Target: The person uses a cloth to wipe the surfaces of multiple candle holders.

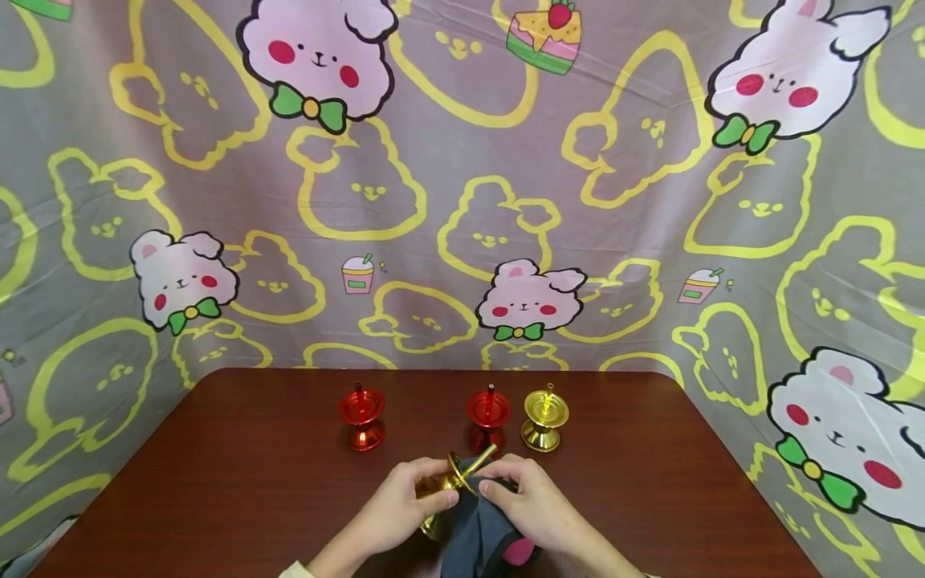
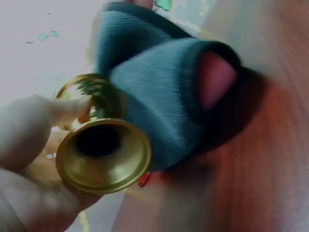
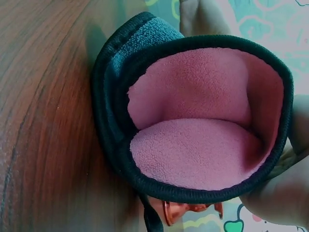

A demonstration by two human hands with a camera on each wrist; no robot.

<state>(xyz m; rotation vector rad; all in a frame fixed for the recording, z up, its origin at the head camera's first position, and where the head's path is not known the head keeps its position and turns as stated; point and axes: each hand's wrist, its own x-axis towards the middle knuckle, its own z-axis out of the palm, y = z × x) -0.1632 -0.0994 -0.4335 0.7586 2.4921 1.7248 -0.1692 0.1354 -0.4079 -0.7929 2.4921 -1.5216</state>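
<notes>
My left hand [image 1: 405, 506] grips a gold candle holder [image 1: 455, 475] by its stem, just below the dish. It is tilted, with its thin spike slanting up to the right. The left wrist view looks into the hollow flared base [image 2: 108, 176], with my thumb across the stem. My right hand [image 1: 538, 502] pinches a grey-blue cloth [image 1: 466, 534] against the dish's right side. In the right wrist view the cloth's pink underside [image 3: 193, 154] and black edging show, folded over, with my fingers at its right edge. The cloth hides part of the holder.
Behind my hands on the dark red-brown table [image 1: 217, 482] stand a red candle holder [image 1: 362, 409] at left, another red holder [image 1: 489, 411] near the middle and a gold holder [image 1: 546, 411] close to its right. A patterned curtain [image 1: 433, 265] hangs behind the table.
</notes>
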